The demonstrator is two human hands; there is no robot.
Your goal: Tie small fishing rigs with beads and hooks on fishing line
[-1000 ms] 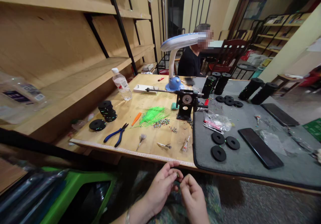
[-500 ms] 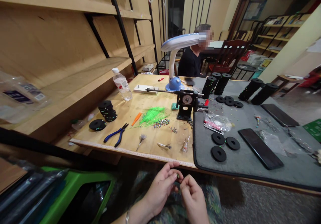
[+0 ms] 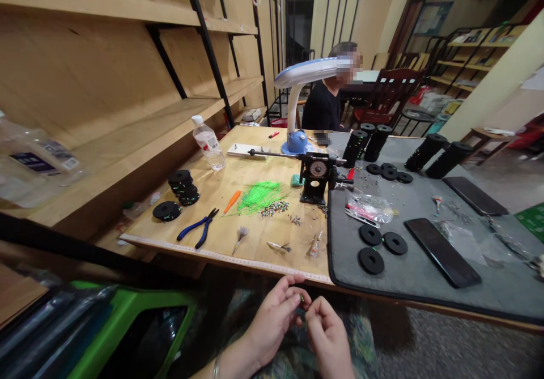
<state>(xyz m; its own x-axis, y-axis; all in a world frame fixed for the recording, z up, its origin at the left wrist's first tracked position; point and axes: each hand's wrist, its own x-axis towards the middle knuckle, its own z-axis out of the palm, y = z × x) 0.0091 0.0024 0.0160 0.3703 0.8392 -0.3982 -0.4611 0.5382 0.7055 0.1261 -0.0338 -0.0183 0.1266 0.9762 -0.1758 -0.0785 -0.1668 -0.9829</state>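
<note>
- The left hand (image 3: 274,322) and right hand (image 3: 330,333) are close together just off the near edge of the desk (image 3: 259,234), over a dark patterned cloth (image 3: 289,362).
- The left grip appears pinched, thumb against fingers, on a small green piece (image 3: 302,298) too tiny to make out fully.
- The right hand's fingers are curled, thumb pressed toward the forefinger; whether anything is caught there I cannot tell.
- The green piece is thus off the desk, in front of its near edge, between the two hands.
- The step in hand looks like close fingertip work on that piece, to judge by how near the fingertips are.
- Any next move seems to call for a steady left pinch and small, exact motions of the right fingertips.
- Along the desk's near edge runs a measuring strip (image 3: 225,258); its figures are too small to read.
- Pliers (image 3: 207,220) lie toward the near left corner; green strands (image 3: 260,195) and beads (image 3: 275,209) lie farther in.
- Beside the left edge of the grey mat (image 3: 399,271) stands a black device (image 3: 313,194) whose dial (image 3: 318,169) is illegible.
- By the desk's left edge, the water bottle's (image 3: 209,145) red-marked label is unreadable; the shelf bottle's (image 3: 40,158) dark label has pale, blurred lettering.
</note>
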